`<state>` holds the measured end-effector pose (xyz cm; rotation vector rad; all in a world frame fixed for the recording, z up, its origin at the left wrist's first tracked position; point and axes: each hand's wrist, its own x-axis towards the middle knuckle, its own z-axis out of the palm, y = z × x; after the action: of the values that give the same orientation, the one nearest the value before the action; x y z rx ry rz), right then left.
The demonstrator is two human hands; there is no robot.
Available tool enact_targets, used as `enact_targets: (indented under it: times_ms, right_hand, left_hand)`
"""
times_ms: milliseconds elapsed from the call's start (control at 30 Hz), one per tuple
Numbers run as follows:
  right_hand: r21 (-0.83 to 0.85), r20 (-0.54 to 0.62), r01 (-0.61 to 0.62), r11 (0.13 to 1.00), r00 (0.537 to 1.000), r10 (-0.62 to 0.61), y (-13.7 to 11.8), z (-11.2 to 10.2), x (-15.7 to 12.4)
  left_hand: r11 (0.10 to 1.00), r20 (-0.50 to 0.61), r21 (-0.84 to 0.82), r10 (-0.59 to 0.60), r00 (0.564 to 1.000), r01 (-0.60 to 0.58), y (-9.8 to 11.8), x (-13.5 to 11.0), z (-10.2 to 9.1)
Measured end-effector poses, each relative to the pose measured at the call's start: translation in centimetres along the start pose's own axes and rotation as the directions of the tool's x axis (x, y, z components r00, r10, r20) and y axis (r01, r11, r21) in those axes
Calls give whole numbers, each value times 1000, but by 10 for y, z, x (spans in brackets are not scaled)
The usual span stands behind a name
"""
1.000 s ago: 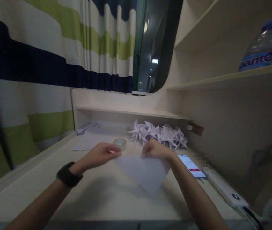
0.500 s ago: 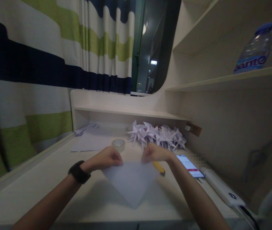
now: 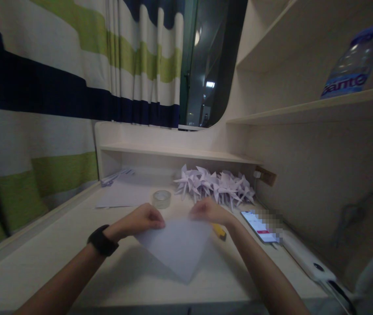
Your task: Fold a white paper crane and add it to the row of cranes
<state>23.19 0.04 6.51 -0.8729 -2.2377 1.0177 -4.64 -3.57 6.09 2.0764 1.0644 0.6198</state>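
Both hands hold a white sheet of paper [image 3: 176, 247] just above the pale desk [image 3: 74, 245], one corner pointing toward me. My left hand [image 3: 140, 221], a black watch on its wrist, pinches the sheet's upper left edge. My right hand [image 3: 207, 212] pinches the upper right edge. Just behind the left hand sits a roll of clear tape [image 3: 162, 198]. A yellow utility knife [image 3: 219, 232] pokes out from under the sheet by my right wrist.
A heap of folded white paper pinwheels [image 3: 215, 186] lies at the back under a low shelf. Flat sheets [image 3: 123, 194] rest at the back left. A lit phone [image 3: 261, 225] and a white power strip [image 3: 307, 260] lie to the right. A water bottle [image 3: 350, 65] stands on the upper shelf.
The sheet has shifted left and turned, so its corner now points nearly straight at me. Both hands moved left with it, uncovering the yellow knife.
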Motion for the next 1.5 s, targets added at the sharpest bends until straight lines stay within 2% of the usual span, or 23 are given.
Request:
enact_targets:
  times_ms: [100,233,333,433,500,567,633,667,733,833,900,933,967,1000,1067,1100,1167,1233,1267,1300,1367,1433,1500]
  right_hand:
    - [-49,-18,-45,998,999,44,5,3,9]
    - [59,-68,-114,992,991,118,12,-9,11]
    - [94,-35,-142,985,989,146,18,-17,6]
    - [94,-1,-137,986,991,137,27,-18,1]
    - [80,12,-127,989,992,126,33,-16,1]
    - [68,31,-120,990,993,118,39,-13,3]
    - [57,50,-110,992,993,107,42,-7,7]
    - [59,58,-104,993,993,101,43,-4,9]
    - [73,79,-101,992,992,95,42,2,13]
    - [105,92,-114,988,990,104,39,10,16]
    - [128,17,-128,983,992,127,40,10,16]
    - [159,-66,-132,978,987,144,43,9,16]
    - [215,-180,-129,968,969,169,46,6,16]
    - [288,-307,-112,951,930,202,50,3,16]
    - [432,-512,-43,901,811,285,60,-4,14]
    - [467,-561,-17,884,768,311,65,-7,14]
    - [514,-608,29,857,718,339,75,-7,14]
    - [620,-575,88,780,728,374,84,2,16]
    - [698,-521,114,707,758,392,88,10,18]
    - [771,-426,106,628,819,385,90,20,22]
    - [836,-315,83,543,882,350,94,40,29]
    - [824,-320,90,559,889,328,95,56,35]
    - [775,-360,92,625,877,317,95,64,38]
  left_hand:
    - [999,-24,-37,-33,999,32,1,-3,3]
    - [990,-55,-111,-90,994,83,-11,-18,2]
    - [967,34,-174,-183,983,186,-28,-33,-4]
    - [966,56,-132,-218,974,224,-44,-44,-17]
    - [967,3,-53,-248,969,247,-49,-45,-26]
    - [967,-129,8,-251,959,254,-48,-39,-31]
    - [980,-208,48,-181,961,194,-39,-26,-26]
    - [986,-198,73,-134,971,151,-33,-18,-20]
    - [994,-94,102,-20,995,30,-22,1,-2]
    - [995,32,69,69,997,-71,-13,28,26]
    - [992,119,66,101,988,-109,-14,42,36]
    - [993,105,54,101,989,-107,-15,46,38]
    - [995,74,36,86,994,-89,-17,48,38]
    - [998,19,6,59,998,-59,-19,49,36]
    - [995,-115,-94,-24,993,13,-22,48,30]
    - [985,-177,-170,-70,982,40,-24,46,28]
    - [936,-298,-350,-155,942,44,-26,44,25]
    - [854,-403,-520,-221,888,-23,-28,44,29]
    - [807,-443,-587,-249,861,-69,-30,45,33]
    - [761,-471,-638,-271,839,-113,-32,47,38]
    - [680,-482,-714,-301,823,-169,-37,51,49]
    - [642,-469,-744,-307,829,-183,-41,53,58]
    - [636,-439,-753,-296,848,-168,-43,54,61]
